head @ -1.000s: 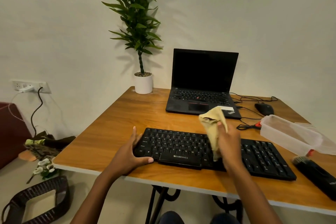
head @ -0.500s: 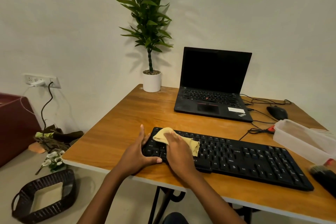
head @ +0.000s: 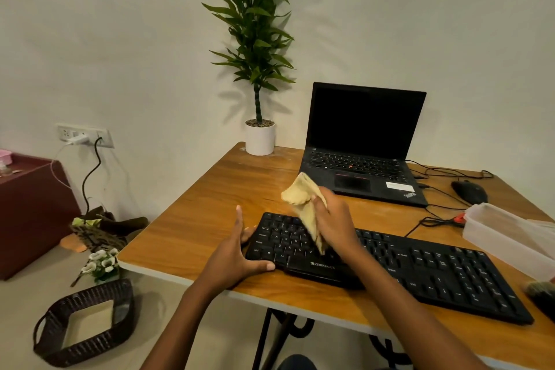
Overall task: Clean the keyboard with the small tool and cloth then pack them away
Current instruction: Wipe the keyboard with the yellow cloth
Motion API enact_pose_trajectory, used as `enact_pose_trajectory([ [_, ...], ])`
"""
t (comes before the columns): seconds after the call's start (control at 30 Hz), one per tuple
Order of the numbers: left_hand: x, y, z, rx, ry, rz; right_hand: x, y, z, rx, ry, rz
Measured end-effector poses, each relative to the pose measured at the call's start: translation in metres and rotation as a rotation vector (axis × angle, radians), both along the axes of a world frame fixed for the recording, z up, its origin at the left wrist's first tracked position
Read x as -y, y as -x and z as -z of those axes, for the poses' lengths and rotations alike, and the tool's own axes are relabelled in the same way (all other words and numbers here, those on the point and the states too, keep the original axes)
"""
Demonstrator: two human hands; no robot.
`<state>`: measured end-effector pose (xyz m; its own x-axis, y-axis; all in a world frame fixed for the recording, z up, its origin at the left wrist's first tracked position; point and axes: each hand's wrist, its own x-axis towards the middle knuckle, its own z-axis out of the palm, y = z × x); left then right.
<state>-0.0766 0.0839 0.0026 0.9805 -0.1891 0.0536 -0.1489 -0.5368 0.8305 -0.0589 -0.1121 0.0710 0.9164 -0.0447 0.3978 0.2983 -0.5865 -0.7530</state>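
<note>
Wiping stage, judged mid-task. Left hand [head: 231,258], fingers spread, braces the 9 o'clock end of the keyboard [head: 435,273] on the bench [head: 210,219]. Right hand [head: 333,225] grips the cloth [head: 303,201] over the left keys. Small tool [head: 540,291] and container [head: 504,234], at 3 o'clock, are not yet packed.

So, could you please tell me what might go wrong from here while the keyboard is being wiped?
The keyboard lies near the table's front edge; only the left hand braces its left end, so a hard wipe could swing the right end off. The cloth hangs loose from the right hand and might snag a keycap. The brush beside that end could get knocked.
</note>
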Motion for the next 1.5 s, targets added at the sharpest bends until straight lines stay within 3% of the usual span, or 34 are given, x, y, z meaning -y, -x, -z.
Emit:
enact_pose_trajectory([
  [0.07, 0.000, 0.001, 0.000, -0.006, 0.016, -0.014, -0.005, -0.030, 0.007, -0.012, 0.104, 0.068],
  [0.17, 0.000, 0.001, 0.002, -0.003, 0.031, -0.029, -0.030, -0.048, 0.030, -0.122, 0.278, -0.006],
  [0.27, 0.000, -0.002, 0.003, 0.003, 0.039, -0.043, -0.054, -0.038, 0.045, -0.094, 0.466, -0.026],
  [0.47, -0.002, -0.004, 0.007, 0.044, 0.089, -0.037, -0.057, 0.011, 0.040, -0.098, 0.568, -0.319],
  [0.73, -0.004, -0.001, 0.009, 0.175, -0.073, -0.059, -0.047, 0.046, 0.044, -0.048, 0.628, -0.466],
  [0.8, -0.002, 0.000, 0.004, 0.186, -0.110, -0.054, -0.043, 0.049, 0.049, -0.049, 0.595, -0.487],
  [0.93, -0.005, 0.000, 0.008, 0.217, -0.035, -0.067, -0.035, 0.039, 0.032, -0.121, 0.265, -0.549],
  [1.07, -0.003, 0.001, 0.007, 0.209, 0.022, -0.115, -0.031, 0.000, -0.003, -0.212, 0.053, -0.410],
  [1.17, -0.004, 0.001, 0.009, 0.147, -0.029, -0.126, -0.022, -0.030, -0.008, -0.206, 0.294, -0.261],
  [1.23, -0.006, 0.000, 0.013, 0.112, -0.028, -0.138, -0.016, -0.038, -0.002, -0.098, 0.516, -0.142],
  [1.27, -0.006, -0.001, 0.013, 0.098, -0.020, -0.144, -0.014, -0.037, 0.000, -0.015, 0.530, -0.111],
  [1.33, -0.004, -0.001, 0.011, 0.103, -0.036, -0.156, -0.016, -0.030, 0.000, 0.075, 0.451, -0.154],
  [1.4, -0.002, -0.001, 0.010, 0.118, -0.042, -0.170, -0.022, -0.021, 0.003, 0.035, 0.435, -0.293],
  [1.5, -0.003, 0.000, 0.010, 0.112, -0.034, -0.162, -0.027, -0.023, 0.020, -0.161, 0.661, -0.468],
])
